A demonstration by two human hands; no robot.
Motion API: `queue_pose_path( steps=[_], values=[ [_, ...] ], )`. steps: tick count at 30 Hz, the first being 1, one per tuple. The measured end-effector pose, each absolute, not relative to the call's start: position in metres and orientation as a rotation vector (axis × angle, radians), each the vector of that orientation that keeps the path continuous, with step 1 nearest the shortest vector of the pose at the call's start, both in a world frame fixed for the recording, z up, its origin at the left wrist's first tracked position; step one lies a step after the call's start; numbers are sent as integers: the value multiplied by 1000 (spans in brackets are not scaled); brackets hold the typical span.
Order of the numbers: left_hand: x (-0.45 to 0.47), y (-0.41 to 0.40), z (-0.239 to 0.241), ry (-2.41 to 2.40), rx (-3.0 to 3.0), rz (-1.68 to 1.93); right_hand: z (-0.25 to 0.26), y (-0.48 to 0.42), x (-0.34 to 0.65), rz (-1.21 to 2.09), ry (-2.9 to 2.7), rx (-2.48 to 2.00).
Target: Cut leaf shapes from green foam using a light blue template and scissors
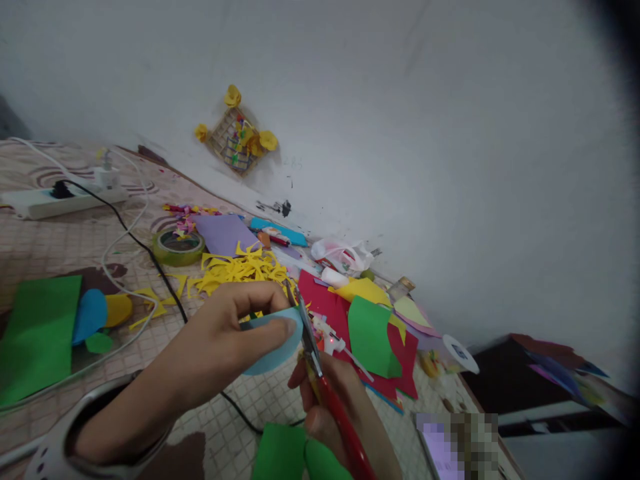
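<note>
Between thumb and fingers, my left hand pinches a piece of light blue paper with a rounded edge. My right hand is wrapped round a pair of scissors with red handles. The blades point away from me and sit at the right edge of the blue paper; whether they touch it I cannot tell. Behind my hands lies a heap of yellow paper scraps. Below them is a piece of green paper, partly covered at its right by another green piece.
A white power strip with cords lies at left, near a roll of tape. Red paper, a green sheet and a white glue gun lie at right. A phone is at the table's right edge.
</note>
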State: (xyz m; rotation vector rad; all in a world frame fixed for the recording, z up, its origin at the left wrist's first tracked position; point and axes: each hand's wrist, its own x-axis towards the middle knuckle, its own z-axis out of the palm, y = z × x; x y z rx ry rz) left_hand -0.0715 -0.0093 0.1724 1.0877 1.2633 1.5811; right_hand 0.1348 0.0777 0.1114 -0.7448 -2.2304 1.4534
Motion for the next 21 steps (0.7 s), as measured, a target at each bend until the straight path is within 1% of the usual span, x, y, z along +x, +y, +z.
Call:
queue_pose_path(
  steps=[15,21],
  values=[
    [-73,-8,169,1245,1094,1587,116,76,135,1395,-2213,-756],
    [-73,-5,166,1237,1131,1524,131,77,139,1433,-2307,-701]
  ],
)
